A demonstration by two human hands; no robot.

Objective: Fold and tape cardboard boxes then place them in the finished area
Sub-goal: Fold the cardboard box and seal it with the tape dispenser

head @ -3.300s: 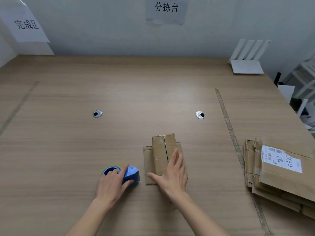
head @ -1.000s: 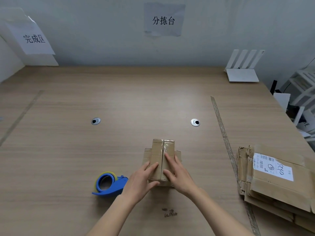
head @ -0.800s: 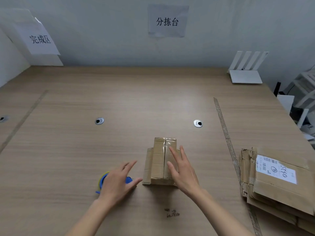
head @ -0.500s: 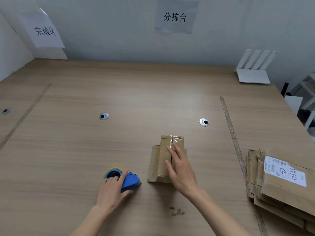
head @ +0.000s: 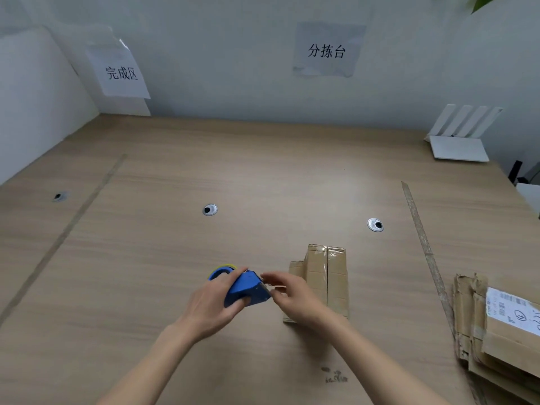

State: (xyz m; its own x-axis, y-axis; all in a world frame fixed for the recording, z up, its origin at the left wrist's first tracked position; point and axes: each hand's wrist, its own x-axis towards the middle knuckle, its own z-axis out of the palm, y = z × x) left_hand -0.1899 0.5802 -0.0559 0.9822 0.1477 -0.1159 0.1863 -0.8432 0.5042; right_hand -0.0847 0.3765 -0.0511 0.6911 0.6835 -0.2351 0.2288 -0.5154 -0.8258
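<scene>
Spanning the room, wooden table (head: 263, 176) meets grey wall (head: 233, 54).

left hand (head: 211, 305) gripping tape dispenser (head: 244, 289), box (head: 324, 280) beside

From my seat: tape dispenser (head: 244, 289) near the table's (head: 263, 176) front, centre, held above it in my left hand (head: 211, 306); my right hand (head: 295, 296) just right of the dispenser. Cardboard box (head: 324, 276) on the table right of and behind that hand. Stack of flattened cartons (head: 502, 340) at the right edge. Router (head: 460, 141) at the far right corner. Two wall signs, one (head: 121, 73) behind the far left corner and the other (head: 326, 51) behind the table's middle.
</scene>
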